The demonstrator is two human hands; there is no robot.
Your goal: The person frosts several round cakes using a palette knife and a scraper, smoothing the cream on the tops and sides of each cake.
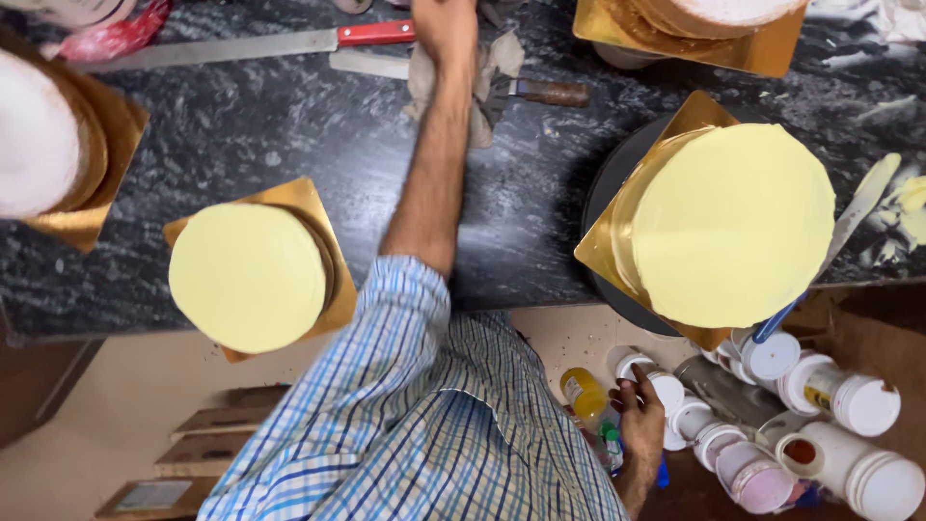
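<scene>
My left hand [444, 29] reaches across the dark stone counter [270, 125] and closes on a crumpled grey cloth [494, 82]; its fingertips are cut off by the top edge. Beside it lie a long knife with a red handle [376, 34] and a spatula with a wooden handle [552, 94]. My right hand [641, 417] is low, below the counter edge, with its fingers spread among white-lidded jars [666, 384]. It touches one jar and sits next to a small green bottle [611, 446] and a yellow bottle [582, 391].
A large pale yellow cake [733, 222] sits on a gold board on a dark turntable [603, 193] at right. A smaller yellow cake [246, 275] on a gold board stands at left. A white cake [34, 135] is far left, another cake [714, 14] top right. A blue-handled palette knife [863, 198] lies at right.
</scene>
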